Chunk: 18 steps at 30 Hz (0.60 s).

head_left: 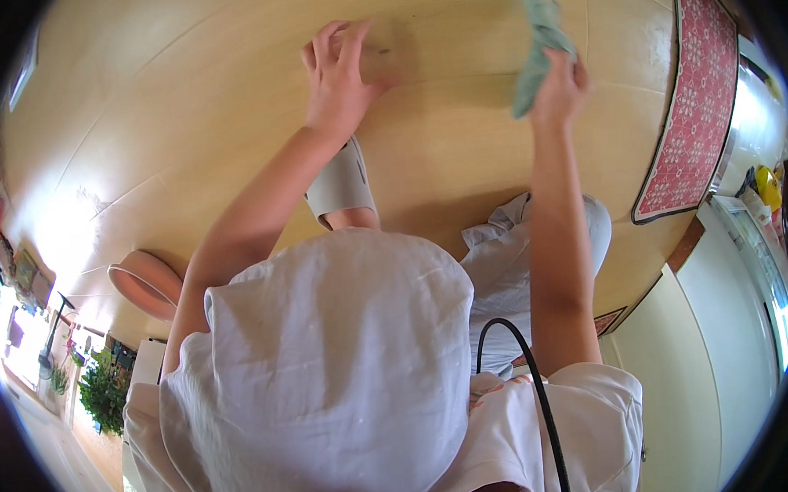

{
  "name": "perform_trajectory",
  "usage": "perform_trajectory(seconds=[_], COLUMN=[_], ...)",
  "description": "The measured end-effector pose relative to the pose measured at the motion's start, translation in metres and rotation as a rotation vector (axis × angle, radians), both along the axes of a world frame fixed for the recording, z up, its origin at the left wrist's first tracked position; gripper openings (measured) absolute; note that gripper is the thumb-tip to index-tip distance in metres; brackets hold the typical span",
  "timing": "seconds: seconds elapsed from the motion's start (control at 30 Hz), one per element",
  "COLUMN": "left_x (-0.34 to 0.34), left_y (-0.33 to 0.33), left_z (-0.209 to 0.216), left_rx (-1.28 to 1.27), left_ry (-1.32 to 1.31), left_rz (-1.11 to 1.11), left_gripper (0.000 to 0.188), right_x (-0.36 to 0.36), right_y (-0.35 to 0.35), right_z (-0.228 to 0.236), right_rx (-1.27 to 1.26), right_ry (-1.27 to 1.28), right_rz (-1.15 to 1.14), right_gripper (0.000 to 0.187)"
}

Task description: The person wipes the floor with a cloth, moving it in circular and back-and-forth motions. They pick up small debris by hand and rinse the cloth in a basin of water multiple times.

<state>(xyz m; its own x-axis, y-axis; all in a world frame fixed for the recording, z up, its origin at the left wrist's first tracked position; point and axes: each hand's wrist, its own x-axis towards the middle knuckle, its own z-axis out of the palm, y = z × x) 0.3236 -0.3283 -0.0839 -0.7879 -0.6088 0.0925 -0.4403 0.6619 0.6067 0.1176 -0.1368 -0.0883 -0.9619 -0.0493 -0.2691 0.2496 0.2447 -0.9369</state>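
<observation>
My left hand (338,81) hovers over or rests on the pale wood-look floor (460,146), fingers bent and spread, with nothing in it. A small dark speck (384,50) lies on the floor beside its thumb. Farther right, my right hand (559,89) grips a crumpled light green cloth (543,37). The cloth hangs out past both sides of the fingers and is blurred at its far end. Whether it touches the floor, I cannot tell. Below my left wrist shows a light grey slipper (342,185) on a foot.
A pink basin (141,288) stands at the left. At the right lies a red patterned mat (691,101), near white cabinets (679,339). A green plant (104,390) is at the lower left. A black cable (541,398) loops near my right arm.
</observation>
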Motion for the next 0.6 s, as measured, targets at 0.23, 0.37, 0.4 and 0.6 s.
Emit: perform_trajectory(seconds=[0.23, 0.37, 0.4, 0.6], left_x=[0.002, -0.006, 0.002, 0.028], left_y=[-0.020, -0.015, -0.020, -0.027], left_z=[-0.025, 0.001, 0.005, 0.020], left_rx=[0.270, 0.507, 0.726, 1.097], left_ry=[0.114, 0.052, 0.085, 0.177], left_rz=[-0.098, 0.129, 0.237, 0.446], left_gripper=[0.032, 0.024, 0.022, 0.021], right_x=[-0.045, -0.075, -0.070, -0.006], right_y=[0.098, 0.106, 0.081, -0.061], right_z=[-0.029, -0.082, -0.086, -0.073], right_rx=[0.428, 0.705, 0.643, 0.677], right_ry=[0.259, 0.620, 0.601, 0.703], right_rz=[-0.381, -0.267, -0.197, 0.528], right_gripper=[0.027, 0.032, 0.032, 0.035])
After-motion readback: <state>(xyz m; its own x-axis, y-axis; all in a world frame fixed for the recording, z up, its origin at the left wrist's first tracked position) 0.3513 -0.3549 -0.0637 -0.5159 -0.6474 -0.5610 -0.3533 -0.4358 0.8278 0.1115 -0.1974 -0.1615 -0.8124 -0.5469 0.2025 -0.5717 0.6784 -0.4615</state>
